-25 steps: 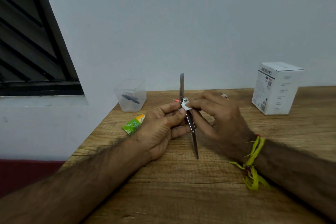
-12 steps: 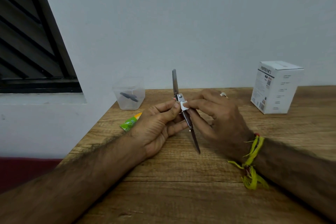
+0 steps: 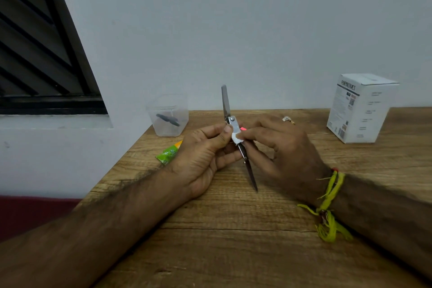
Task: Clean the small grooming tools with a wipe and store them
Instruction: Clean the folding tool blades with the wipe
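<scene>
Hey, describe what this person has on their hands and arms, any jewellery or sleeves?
Both forearms are bare, with no sleeves in view. The right wrist carries a bundle of yellow-green threads, knotted, with frayed loose ends hanging down and a bit of red thread at the top. A ring with a pale, shiny top sits on one finger of the right hand. The left hand wears nothing.

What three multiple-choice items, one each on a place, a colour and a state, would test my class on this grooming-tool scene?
1. Where is the clear plastic container?
A. far left table corner
B. beside the white box
C. on the windowsill

2. What colour is the small sachet?
A. blue
B. green
C. black

3. What does the right hand pinch?
A. nothing
B. a ring
C. a white wipe

Key: 1 A, it stands by the wall corner; 2 B, green with an orange end; 3 C, fingertips press the wipe against the metal folding tool.
</scene>
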`<state>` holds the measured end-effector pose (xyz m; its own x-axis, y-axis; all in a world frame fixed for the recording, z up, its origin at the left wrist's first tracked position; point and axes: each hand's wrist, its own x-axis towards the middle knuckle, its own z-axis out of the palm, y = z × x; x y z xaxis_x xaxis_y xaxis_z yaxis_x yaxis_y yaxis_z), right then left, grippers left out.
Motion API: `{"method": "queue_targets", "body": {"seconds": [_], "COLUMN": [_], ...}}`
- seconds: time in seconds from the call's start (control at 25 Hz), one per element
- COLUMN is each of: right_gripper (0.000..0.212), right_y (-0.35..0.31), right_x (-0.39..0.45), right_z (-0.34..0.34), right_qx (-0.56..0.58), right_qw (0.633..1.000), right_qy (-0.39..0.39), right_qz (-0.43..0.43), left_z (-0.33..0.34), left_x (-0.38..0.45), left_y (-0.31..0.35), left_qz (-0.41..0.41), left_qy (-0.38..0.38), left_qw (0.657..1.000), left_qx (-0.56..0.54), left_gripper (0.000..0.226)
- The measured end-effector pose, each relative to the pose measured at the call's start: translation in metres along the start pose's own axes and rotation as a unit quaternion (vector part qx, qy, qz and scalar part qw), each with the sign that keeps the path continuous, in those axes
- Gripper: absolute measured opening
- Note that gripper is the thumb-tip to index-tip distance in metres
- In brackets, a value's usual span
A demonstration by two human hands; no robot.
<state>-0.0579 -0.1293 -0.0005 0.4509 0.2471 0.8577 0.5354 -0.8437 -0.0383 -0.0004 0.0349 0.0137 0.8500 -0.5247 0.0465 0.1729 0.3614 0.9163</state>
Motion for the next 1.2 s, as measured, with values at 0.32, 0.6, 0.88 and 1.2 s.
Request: {"method": "queue_targets", "body": {"seconds": [0.32, 0.6, 0.88, 1.2], "right_gripper": [0.015, 0.017, 0.018, 0.018], "right_y": [-0.0008, 0.0008, 0.0005, -0.0042], "right_x": [-0.0019, -0.0023, -0.0027, -0.0045], "right_z": [0.0029, -0.0023, -0.0039, -0.0047], "right_qx": [-0.022, 0.014, -0.003, -0.017], "right_qw": [0.999, 0.996, 0.993, 0.993], "right_qy": [-0.042, -0.081, -0.115, -0.119], "right_qz": [-0.016, 0.018, 0.013, -0.010], "left_z": [0.0035, 0.0065, 0.0063, 0.0051], "left_x": [0.0001, 0.0005, 0.0000, -0.0003], "left_y": [-0.0036, -0.0047, -0.0054, -0.0053], "left_qz": [0.040, 0.034, 0.028, 0.028], "left_qy": [0.032, 0.050, 0.052, 0.088], "left_qw": [0.997, 0.994, 0.989, 0.989], "left_qx": [0.050, 0.088, 0.132, 0.116], "left_gripper": [0.024, 0.023, 0.025, 0.025]}}
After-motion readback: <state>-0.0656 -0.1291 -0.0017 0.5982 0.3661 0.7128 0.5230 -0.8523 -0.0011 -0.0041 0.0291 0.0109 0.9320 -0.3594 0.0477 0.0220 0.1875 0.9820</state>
